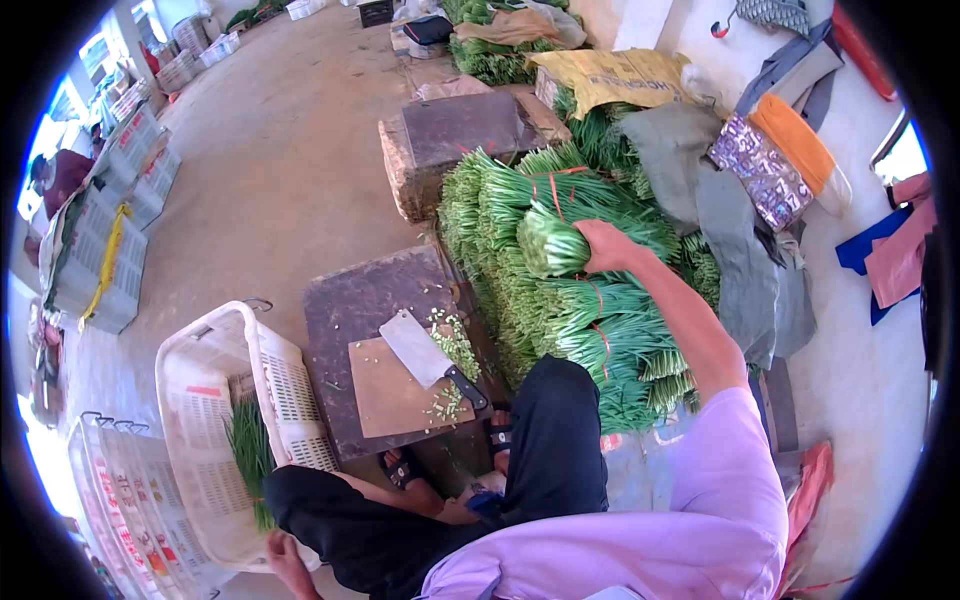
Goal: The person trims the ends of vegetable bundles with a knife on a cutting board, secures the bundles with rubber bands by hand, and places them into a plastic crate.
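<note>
My right hand [605, 245] is closed round a bundle of green chives [552, 243], its pale cut ends facing left. It is at the top of a large pile of chive bundles [500, 260], several tied with red bands. At the lower left, my left hand [288, 562] hangs beside the rim of a white plastic basket [180, 350], fingers loosely apart, nothing visible in them. Inside that basket lies a bunch of chives [250, 450]. Before my knees, a cleaver [418, 350] with a black handle rests on a wooden board [380, 390], next to chopped green pieces [455, 345].
The board lies on a dark low block [350, 300]. Another block [465, 130] stands beyond it. Stacked white crates [130, 490] are at the lower left. Grey cloths [735, 240] and a yellow sack [610, 80] border the pile. A person [65, 180] is behind crates far left.
</note>
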`<state>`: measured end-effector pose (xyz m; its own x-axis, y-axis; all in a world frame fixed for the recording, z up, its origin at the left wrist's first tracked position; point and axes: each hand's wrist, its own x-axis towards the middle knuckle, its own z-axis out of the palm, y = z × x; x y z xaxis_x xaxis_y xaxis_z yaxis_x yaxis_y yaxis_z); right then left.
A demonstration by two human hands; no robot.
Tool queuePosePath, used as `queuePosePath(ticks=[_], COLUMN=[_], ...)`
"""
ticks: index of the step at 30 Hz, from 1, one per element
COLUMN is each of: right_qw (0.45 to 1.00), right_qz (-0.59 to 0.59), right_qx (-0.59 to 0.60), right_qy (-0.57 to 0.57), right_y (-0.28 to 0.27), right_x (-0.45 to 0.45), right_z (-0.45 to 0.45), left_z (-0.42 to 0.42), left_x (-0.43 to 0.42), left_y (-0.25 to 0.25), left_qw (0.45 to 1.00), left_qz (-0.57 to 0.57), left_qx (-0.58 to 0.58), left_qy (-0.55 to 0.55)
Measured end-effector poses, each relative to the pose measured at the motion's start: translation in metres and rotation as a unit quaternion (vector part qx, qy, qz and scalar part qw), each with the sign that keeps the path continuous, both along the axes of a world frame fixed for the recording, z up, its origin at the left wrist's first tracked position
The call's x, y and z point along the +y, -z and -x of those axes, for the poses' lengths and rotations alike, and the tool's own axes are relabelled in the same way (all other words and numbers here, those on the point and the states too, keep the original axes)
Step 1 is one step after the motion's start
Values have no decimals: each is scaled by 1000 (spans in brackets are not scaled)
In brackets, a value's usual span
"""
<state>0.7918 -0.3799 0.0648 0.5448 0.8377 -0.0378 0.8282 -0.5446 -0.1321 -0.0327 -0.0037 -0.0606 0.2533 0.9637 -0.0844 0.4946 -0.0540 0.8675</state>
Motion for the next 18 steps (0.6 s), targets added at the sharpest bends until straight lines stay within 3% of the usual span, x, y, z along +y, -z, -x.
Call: queuePosePath(ticks=[3,7,9,11,14,16,17,18], right_qw=[987,984,977,971,960,969,937,933], right_qz=[-114,-164,-186,-193,-227,-203,-307,-305], right_qx=[109,57,71,100,113,100,67,71], right_qy=[-9,-39,-78,-96,-118,-98,-150,-177], right_y=[-59,-125,-156,-171,-176,-164,-132,-130], right_x=[37,103,139,167,185,192,195,186], right_z=[43,114,159,206,284,326,333,338], left_z=[-81,-222,-285,-332,-374,-384,-389,-382], left_x=[-3,-33,-53,-61,-73,-73,-71,-65], left_y=[-121,-196,-213,-204,-215,-212,-197,-183], left_qw=[995,975,932,905,892,909,845,855], left_qz=[-35,-46,-100,-102,-128,11,22,19], left_qx=[-94,-115,-143,-194,-284,-306,-466,-458], left_qy=[0,183,317,364,329,283,259,242])
